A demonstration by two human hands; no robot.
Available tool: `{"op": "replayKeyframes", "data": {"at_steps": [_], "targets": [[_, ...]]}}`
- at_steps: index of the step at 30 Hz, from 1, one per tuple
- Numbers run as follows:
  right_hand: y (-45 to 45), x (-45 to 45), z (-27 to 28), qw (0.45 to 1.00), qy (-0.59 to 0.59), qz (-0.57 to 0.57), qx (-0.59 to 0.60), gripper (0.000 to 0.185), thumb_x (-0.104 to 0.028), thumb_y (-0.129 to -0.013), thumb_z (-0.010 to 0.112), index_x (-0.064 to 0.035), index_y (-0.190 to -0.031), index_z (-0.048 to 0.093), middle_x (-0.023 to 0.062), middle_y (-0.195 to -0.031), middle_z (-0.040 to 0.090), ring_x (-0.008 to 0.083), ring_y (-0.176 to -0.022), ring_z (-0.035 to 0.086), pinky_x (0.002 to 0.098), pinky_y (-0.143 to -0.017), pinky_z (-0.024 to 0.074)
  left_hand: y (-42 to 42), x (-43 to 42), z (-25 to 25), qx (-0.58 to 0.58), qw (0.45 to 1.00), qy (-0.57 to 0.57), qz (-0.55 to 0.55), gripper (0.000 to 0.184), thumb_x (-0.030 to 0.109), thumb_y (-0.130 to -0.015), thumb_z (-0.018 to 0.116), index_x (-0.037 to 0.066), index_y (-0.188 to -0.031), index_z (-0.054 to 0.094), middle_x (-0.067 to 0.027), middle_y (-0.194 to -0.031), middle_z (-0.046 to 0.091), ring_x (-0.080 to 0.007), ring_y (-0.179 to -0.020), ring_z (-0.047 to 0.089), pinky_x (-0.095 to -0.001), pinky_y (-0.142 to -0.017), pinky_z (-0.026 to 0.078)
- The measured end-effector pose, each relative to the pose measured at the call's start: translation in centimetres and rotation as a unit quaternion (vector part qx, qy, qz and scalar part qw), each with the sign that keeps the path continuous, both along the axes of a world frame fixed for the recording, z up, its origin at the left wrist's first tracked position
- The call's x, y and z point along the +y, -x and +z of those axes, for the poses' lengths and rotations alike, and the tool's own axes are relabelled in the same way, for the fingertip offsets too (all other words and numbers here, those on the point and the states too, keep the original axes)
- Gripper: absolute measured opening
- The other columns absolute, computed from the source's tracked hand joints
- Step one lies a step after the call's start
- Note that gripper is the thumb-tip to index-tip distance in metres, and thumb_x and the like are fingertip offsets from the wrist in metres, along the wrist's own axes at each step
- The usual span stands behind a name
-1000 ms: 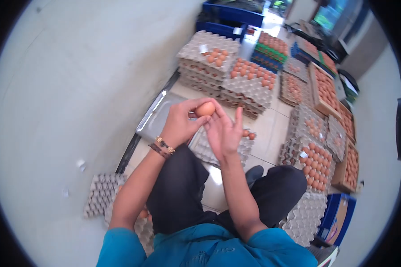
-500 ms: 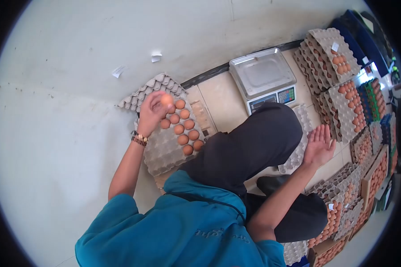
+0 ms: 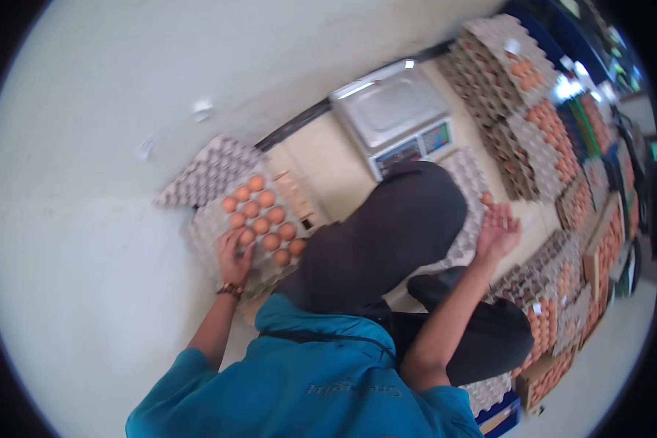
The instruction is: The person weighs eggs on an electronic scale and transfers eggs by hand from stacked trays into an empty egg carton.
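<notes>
My left hand [image 3: 233,257] reaches down to a grey egg tray [image 3: 210,233] near the wall. Its thumb and fingers are closed around a brown egg [image 3: 247,236] resting in a cup of that tray. Several more brown eggs [image 3: 260,225] fill the cups beyond it, in rows. On the other side of my raised knee, my right hand [image 3: 499,232] is held palm up with fingers apart and nothing in it. Just past its fingertips a single egg [image 3: 486,198] shows at the edge of a second grey tray [image 3: 460,169], partly hidden by my knee.
A digital scale [image 3: 390,109] with a metal pan stands on the tiled floor by the wall. Tall stacks of egg-filled trays [image 3: 500,66] line the right side. Another grey tray [image 3: 215,171] leans by the wall behind the left one.
My left hand has lowered an egg from above the tray into a cup on its near side. The right hand stays palm up. The whole view has shifted, and an egg now shows by the right fingertips.
</notes>
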State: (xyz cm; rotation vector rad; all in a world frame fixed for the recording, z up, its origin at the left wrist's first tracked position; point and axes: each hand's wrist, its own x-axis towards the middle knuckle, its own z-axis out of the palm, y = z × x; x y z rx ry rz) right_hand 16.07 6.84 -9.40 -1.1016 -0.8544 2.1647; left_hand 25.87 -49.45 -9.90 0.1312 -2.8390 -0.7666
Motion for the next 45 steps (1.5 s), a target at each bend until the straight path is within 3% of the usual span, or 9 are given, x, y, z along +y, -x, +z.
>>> {"op": "replayKeyframes", "data": {"at_steps": [10,17,22,26,30,35,39,42,45], "targets": [[1.2,2.2,-1.0,0.995,0.022,-0.094,-0.028,0.028,-0.031,-0.095,0.055,-0.0061,-0.103,0.064,0.0063,-0.093,0.067,0.0183,-0.083,0.063,0.0317,-0.076,0.0497,-1.0,-2.4,-2.9,0.002,0.998,0.038,-0.045,0.044,0.004,-0.086,0.066,0.001,-0.130,0.059,-0.0184,-0.133,0.050,-0.0362,-0.117,0.057,-0.0421,-0.099,0.048],[8.2,18.0,-4.8,0.945,-0.208,-0.223,-0.122,0.021,-0.012,-0.088,0.061,0.0010,-0.103,0.065,0.0122,-0.087,0.070,0.0227,-0.077,0.069,0.0335,-0.070,0.0543,9.5,10.1,8.2,0.114,0.986,-0.119,-0.027,0.041,0.003,-0.091,0.059,-0.003,-0.131,0.052,-0.0149,-0.123,0.052,-0.0247,-0.102,0.055,-0.0370,-0.088,0.048],[10.9,28.0,-3.9,0.731,-0.535,-0.052,-0.422,0.029,-0.013,-0.084,0.064,-0.0019,-0.111,0.064,0.0180,-0.100,0.070,0.0349,-0.096,0.068,0.0450,-0.086,0.0535,17.3,27.0,16.8,0.128,0.934,-0.252,-0.216,0.038,0.004,-0.090,0.061,-0.003,-0.127,0.053,-0.0149,-0.114,0.058,-0.0245,-0.100,0.057,-0.0362,-0.089,0.047],[13.6,32.9,-2.6,0.674,-0.589,0.061,-0.442,0.037,-0.016,-0.083,0.068,-0.0059,-0.118,0.062,0.0200,-0.111,0.068,0.0380,-0.103,0.066,0.0467,-0.089,0.0515,20.9,43.2,22.8,-0.047,0.817,0.037,-0.573,0.053,0.013,-0.082,0.072,0.006,-0.133,0.056,-0.0166,-0.120,0.063,-0.0331,-0.108,0.061,-0.0449,-0.095,0.048],[16.4,34.9,-3.9,0.551,-0.667,0.165,-0.474,0.030,-0.014,-0.084,0.066,-0.0078,-0.113,0.062,0.0173,-0.107,0.067,0.0387,-0.107,0.063,0.0489,-0.089,0.0530,18.3,50.2,18.6,-0.090,0.649,0.221,-0.722,0.048,0.026,-0.086,0.068,0.011,-0.131,0.059,-0.0144,-0.119,0.063,-0.0300,-0.108,0.061,-0.0436,-0.096,0.045],[17.6,37.0,-3.8,0.441,-0.708,0.221,-0.505,0.020,-0.013,-0.078,0.067,-0.0047,-0.097,0.066,0.0175,-0.104,0.070,0.0377,-0.100,0.067,0.0485,-0.083,0.0562,17.3,50.7,14.3,-0.079,0.654,0.266,-0.703,0.043,0.028,-0.089,0.064,0.010,-0.129,0.060,-0.0146,-0.115,0.064,-0.0291,-0.107,0.061,-0.0444,-0.093,0.045],[16.1,38.6,-1.4,0.537,-0.633,0.287,-0.477,0.032,-0.024,-0.081,0.067,-0.0057,-0.106,0.068,0.0149,-0.098,0.073,0.0342,-0.089,0.071,0.0433,-0.078,0.0571,18.6,50.6,15.0,-0.163,0.640,0.340,-0.669,0.046,0.029,-0.088,0.066,0.010,-0.129,0.060,-0.0158,-0.118,0.063,-0.0290,-0.106,0.060,-0.0429,-0.090,0.045],[15.9,40.2,-2.3,0.901,-0.327,0.142,-0.247,0.032,-0.028,-0.077,0.072,-0.0051,-0.100,0.069,0.0102,-0.094,0.072,0.0235,-0.079,0.069,0.0360,-0.073,0.0578,19.3,50.2,15.8,-0.038,0.681,0.266,-0.681,0.048,0.031,-0.087,0.068,0.009,-0.130,0.060,-0.0169,-0.120,0.063,-0.0290,-0.106,0.059,-0.0425,-0.090,0.045],[17.7,39.8,-2.3,0.985,-0.151,0.078,-0.028,0.031,-0.024,-0.080,0.071,-0.0042,-0.103,0.068,0.0058,-0.081,0.065,0.0182,-0.074,0.066,0.0309,-0.064,0.0570,18.8,50.1,16.0,-0.015,0.684,0.232,-0.692,0.045,0.028,-0.089,0.065,0.009,-0.129,0.060,-0.0175,-0.120,0.062,-0.0299,-0.107,0.058,-0.0433,-0.090,0.045]]}}
